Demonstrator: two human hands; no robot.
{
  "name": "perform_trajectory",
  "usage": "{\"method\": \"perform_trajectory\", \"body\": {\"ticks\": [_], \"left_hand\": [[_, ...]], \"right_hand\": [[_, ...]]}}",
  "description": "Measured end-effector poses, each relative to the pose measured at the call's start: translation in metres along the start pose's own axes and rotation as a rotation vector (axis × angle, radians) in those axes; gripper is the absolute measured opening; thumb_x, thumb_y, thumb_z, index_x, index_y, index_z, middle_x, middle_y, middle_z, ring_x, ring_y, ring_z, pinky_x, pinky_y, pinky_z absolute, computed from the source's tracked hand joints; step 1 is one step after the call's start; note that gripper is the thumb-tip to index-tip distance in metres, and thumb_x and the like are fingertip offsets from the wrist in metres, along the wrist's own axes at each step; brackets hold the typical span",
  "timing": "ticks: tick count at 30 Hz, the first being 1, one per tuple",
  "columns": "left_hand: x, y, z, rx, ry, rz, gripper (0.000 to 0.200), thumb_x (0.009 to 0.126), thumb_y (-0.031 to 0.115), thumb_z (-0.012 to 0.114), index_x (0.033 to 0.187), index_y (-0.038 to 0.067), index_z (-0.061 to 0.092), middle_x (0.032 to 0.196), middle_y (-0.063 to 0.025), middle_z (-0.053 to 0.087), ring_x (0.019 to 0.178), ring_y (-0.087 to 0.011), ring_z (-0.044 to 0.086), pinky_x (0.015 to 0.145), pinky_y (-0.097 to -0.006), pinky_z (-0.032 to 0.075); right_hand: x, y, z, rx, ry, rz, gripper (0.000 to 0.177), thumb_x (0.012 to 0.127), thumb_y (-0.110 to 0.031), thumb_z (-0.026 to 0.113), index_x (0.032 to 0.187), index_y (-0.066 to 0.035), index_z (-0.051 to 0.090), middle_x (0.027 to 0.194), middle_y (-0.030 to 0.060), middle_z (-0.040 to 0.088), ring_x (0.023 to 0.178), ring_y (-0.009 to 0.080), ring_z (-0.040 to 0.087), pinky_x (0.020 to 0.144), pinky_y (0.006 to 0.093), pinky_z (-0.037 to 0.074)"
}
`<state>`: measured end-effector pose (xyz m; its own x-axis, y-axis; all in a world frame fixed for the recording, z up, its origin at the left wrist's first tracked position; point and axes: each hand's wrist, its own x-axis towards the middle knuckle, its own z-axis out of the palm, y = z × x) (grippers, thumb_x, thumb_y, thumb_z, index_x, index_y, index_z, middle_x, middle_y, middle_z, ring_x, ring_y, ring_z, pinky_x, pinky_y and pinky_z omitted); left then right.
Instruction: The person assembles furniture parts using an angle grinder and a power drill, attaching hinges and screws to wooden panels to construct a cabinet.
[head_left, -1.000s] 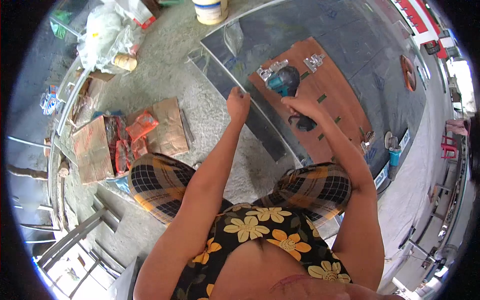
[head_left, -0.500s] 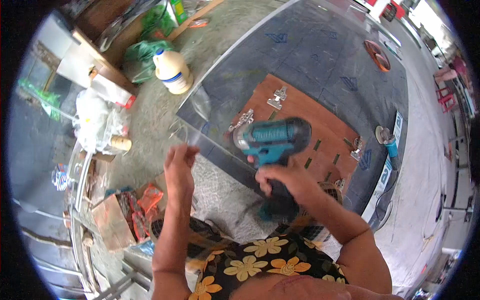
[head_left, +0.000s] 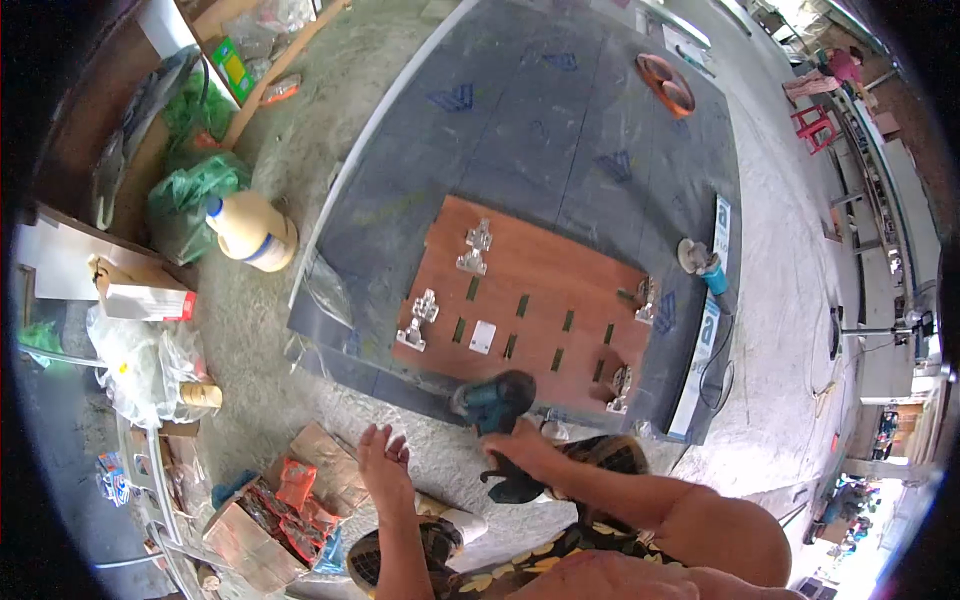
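Observation:
My right hand [head_left: 522,450] is closed round the grip of a teal and black cordless drill [head_left: 493,402], held low by the near edge of the dark panel [head_left: 520,120]. My left hand [head_left: 385,468] is raised to its left, palm up, with loosely curled, parted fingers and nothing in it. Beyond the drill, a reddish-brown board [head_left: 540,285] with several narrow slots lies on the panel. Metal clips [head_left: 475,248] sit near its corners. A small pale plate [head_left: 482,337] rests on the board. The drill's tip is blurred.
An angle grinder [head_left: 708,270] with its cord lies at the panel's right side, and an orange coil [head_left: 667,85] at its far end. On the floor to the left stand a cream jug [head_left: 252,232] and a cardboard box [head_left: 250,535]. A person [head_left: 835,70] is far off at right.
The drill in my right hand has come down and toward me, off the board. My left hand has lowered too. The view has shifted, showing more of the board and the pale plate.

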<state>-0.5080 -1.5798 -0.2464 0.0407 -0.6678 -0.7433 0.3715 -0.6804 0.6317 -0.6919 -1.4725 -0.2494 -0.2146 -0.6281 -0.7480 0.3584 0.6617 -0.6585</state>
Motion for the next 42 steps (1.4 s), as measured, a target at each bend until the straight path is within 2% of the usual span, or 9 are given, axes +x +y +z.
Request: {"method": "perform_trajectory", "body": {"ticks": [7,11,18,20,30,31,33,36,42], "left_hand": [[0.005,-0.062,-0.022,0.646,0.081,0.384,0.037,0.086,0.015,0.061,0.118,0.001,0.048,0.102,-0.0111,0.058,0.083,-0.0235,0.059,0.073,-0.0335,0.046],[-0.053,-0.142,-0.079,1.153,-0.053,0.598,0.041,0.08,0.01,0.06,0.117,-0.002,0.049,0.095,-0.0181,0.057,0.089,-0.0331,0.057,0.078,-0.0428,0.044],[-0.185,-0.046,-0.071,1.209,-0.389,0.663,0.029,0.078,0.003,0.054,0.106,-0.003,0.057,0.091,-0.0237,0.055,0.092,-0.0414,0.052,0.079,-0.0492,0.042],[-0.21,-0.006,-0.046,1.399,-0.449,1.154,0.022,0.076,0.0,0.053,0.096,-0.002,0.059,0.087,-0.0223,0.054,0.088,-0.04,0.052,0.076,-0.0479,0.043],[-0.218,0.103,0.037,1.527,-0.258,0.901,0.016,0.074,0.001,0.056,0.09,0.003,0.058,0.092,-0.0165,0.054,0.084,-0.0351,0.054,0.074,-0.0451,0.044],[-0.217,0.111,0.046,1.302,-0.514,1.245,0.016,0.073,0.002,0.059,0.088,0.005,0.058,0.087,-0.0139,0.055,0.082,-0.033,0.055,0.072,-0.0433,0.045],[-0.209,0.126,0.069,1.47,-0.511,1.003,0.014,0.073,0.003,0.059,0.087,0.006,0.06,0.085,-0.0123,0.056,0.079,-0.03,0.056,0.071,-0.0422,0.045],[-0.135,0.094,0.083,1.543,-0.487,1.231,0.009,0.073,0.005,0.06,0.082,0.007,0.063,0.078,-0.0109,0.06,0.072,-0.0257,0.057,0.067,-0.0391,0.046],[-0.154,0.099,0.129,1.682,-0.946,1.044,0.009,0.074,0.006,0.059,0.083,0.005,0.064,0.078,-0.0111,0.061,0.071,-0.025,0.058,0.066,-0.0382,0.047]], "right_hand": [[0.017,0.047,0.011,-0.498,-0.03,-0.261,0.025,0.076,-0.022,0.068,0.069,0.001,0.06,0.061,0.0065,0.061,0.053,0.0157,0.057,0.051,0.0324,0.045],[-0.018,0.028,0.015,-0.215,0.16,-0.263,0.034,0.075,-0.026,0.069,0.079,0.005,0.057,0.069,0.0108,0.062,0.061,0.0185,0.06,0.053,0.0353,0.046],[-0.132,-0.039,-0.032,-0.422,0.478,-0.119,0.047,0.07,-0.035,0.071,0.086,0.007,0.057,0.076,0.0198,0.062,0.073,0.0338,0.063,0.063,0.0459,0.05],[-0.163,-0.061,-0.053,-0.568,0.557,-0.071,0.05,0.069,-0.04,0.07,0.084,0.006,0.06,0.079,0.022,0.064,0.079,0.0355,0.065,0.064,0.0457,0.051],[-0.361,-0.163,-0.154,-0.149,0.928,-0.375,0.05,0.07,-0.036,0.072,0.098,0.003,0.061,0.083,0.0237,0.065,0.081,0.0347,0.066,0.065,0.0441,0.05],[-0.399,-0.178,-0.159,-0.138,0.942,-0.366,0.052,0.07,-0.036,0.073,0.103,0.002,0.06,0.085,0.0234,0.065,0.083,0.035,0.066,0.067,0.0438,0.05],[-0.447,-0.187,-0.164,-0.062,0.96,-0.396,0.057,0.07,-0.035,0.074,0.111,0.0,0.058,0.089,0.0222,0.066,0.086,0.0357,0.065,0.071,0.043,0.05],[-0.475,-0.151,-0.161,-0.01,1.108,-0.427,0.061,0.068,-0.031,0.076,0.117,-0.002,0.055,0.095,0.0191,0.066,0.094,0.0366,0.063,0.077,0.0405,0.05],[-0.586,-0.12,-0.076,0.039,1.681,-0.334,0.063,0.063,-0.026,0.076,0.117,-0.003,0.055,0.1,0.02,0.065,0.096,0.0339,0.064,0.081,0.0383,0.049]]}}
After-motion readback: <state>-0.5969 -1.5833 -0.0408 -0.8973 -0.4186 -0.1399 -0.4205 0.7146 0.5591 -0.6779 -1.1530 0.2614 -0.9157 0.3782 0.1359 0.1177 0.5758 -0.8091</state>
